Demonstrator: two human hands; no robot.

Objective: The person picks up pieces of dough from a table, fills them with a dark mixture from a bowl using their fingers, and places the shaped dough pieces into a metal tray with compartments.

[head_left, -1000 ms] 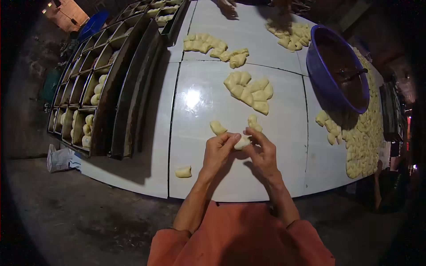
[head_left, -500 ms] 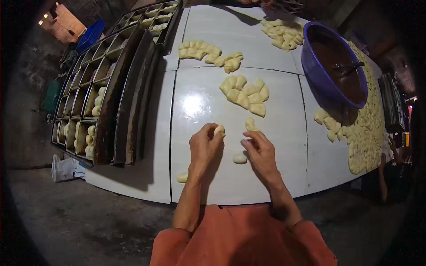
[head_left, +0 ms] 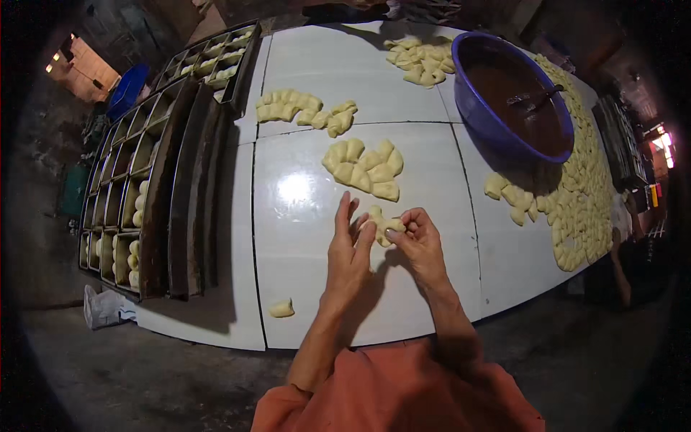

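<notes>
Above the near middle of the white table, my right hand [head_left: 420,248] pinches a flattened, uneven piece of pale dough [head_left: 379,222] between thumb and fingers. Close to the dough's left side is my left hand [head_left: 350,252], its fingers stretched and apart, the thumb by the dough's edge. Whether that thumb touches the dough I cannot tell. Just beyond both hands lies a cluster of cut dough pieces [head_left: 363,171]. A single small dough piece [head_left: 282,308] rests near the table's front edge, left of my left forearm.
Divided metal trays [head_left: 129,187], some compartments with dough balls, stand along the left. At the right sits a purple basin [head_left: 468,108] of brown filling with a utensil. Many dough pieces [head_left: 581,209] spread beside it. More dough lies in a row [head_left: 288,105] and a pile [head_left: 421,61] farther back.
My left hand has moved from a small dough ball and opened beside the dough. My right hand has risen and now grips the dough. The smooth dough ball near it no longer shows.
</notes>
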